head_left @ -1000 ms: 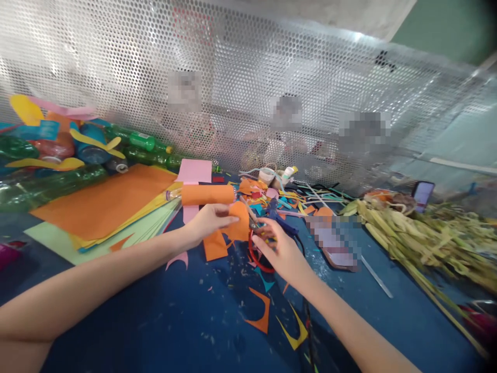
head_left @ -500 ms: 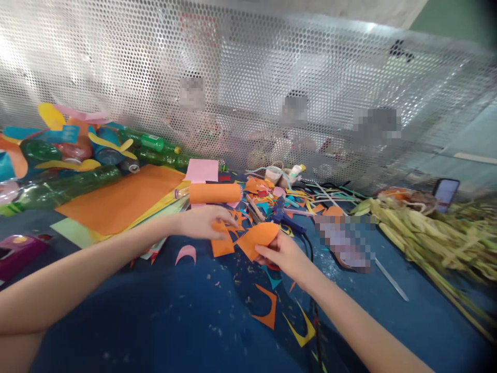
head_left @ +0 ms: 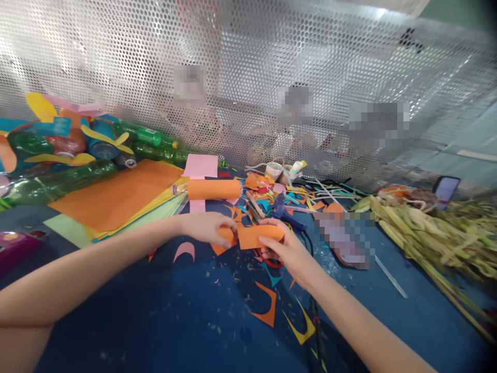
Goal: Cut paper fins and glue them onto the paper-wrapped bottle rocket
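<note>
Between thumb and fingers, my right hand (head_left: 285,248) grips an orange paper piece (head_left: 254,236) with a rounded right end. My left hand (head_left: 213,229) is at its left edge, thumb and fingers curled around another orange paper piece (head_left: 222,243). The two pieces are close together; whether they touch is hard to tell. Red-handled scissors (head_left: 274,263) show partly beneath my right hand. Just behind my hands lies a bottle wrapped in orange paper (head_left: 215,190), on a pink paper strip (head_left: 197,206). A blue glue gun (head_left: 287,213) rests to the right.
Coloured sheets (head_left: 120,194), green bottles (head_left: 77,181) and a purple object (head_left: 17,248) are at the left. Paper scraps (head_left: 267,305) lie in front. Dry husks (head_left: 423,233), a phone (head_left: 446,191) and a cord are at the right. People show behind the perforated sheet (head_left: 240,67).
My right hand has turned the orange piece flatter and raised it slightly. My left hand has moved right and closed on the other orange piece, lifting it a little.
</note>
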